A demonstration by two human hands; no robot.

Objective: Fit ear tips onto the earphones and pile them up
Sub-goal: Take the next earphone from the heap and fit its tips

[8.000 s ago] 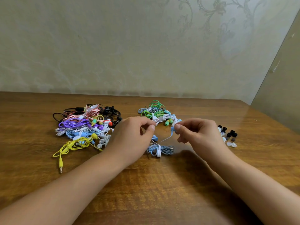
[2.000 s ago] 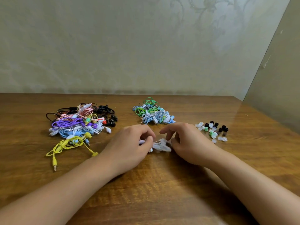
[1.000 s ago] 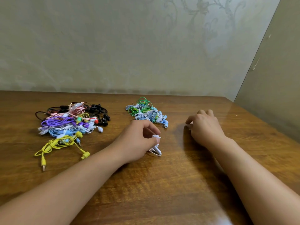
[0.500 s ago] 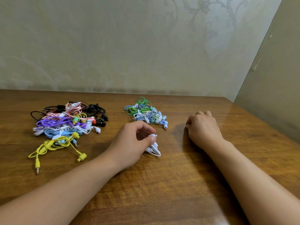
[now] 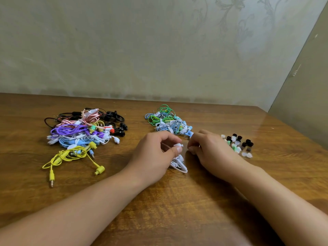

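two heaps lie mid-frame and left; my left hand pinches a white earbud, right hand curled, maybe on a tip; many remain.

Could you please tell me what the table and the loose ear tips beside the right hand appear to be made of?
The table looks like varnished wood or wood-look laminate: brown grain with glossy reflections. The ear tips look like soft silicone or rubber: small domes, some translucent, some matte black.

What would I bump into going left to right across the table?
Yellow earphones → big mixed-colour earphone pile → left hand holding a white earbud → right hand → loose ear tips.
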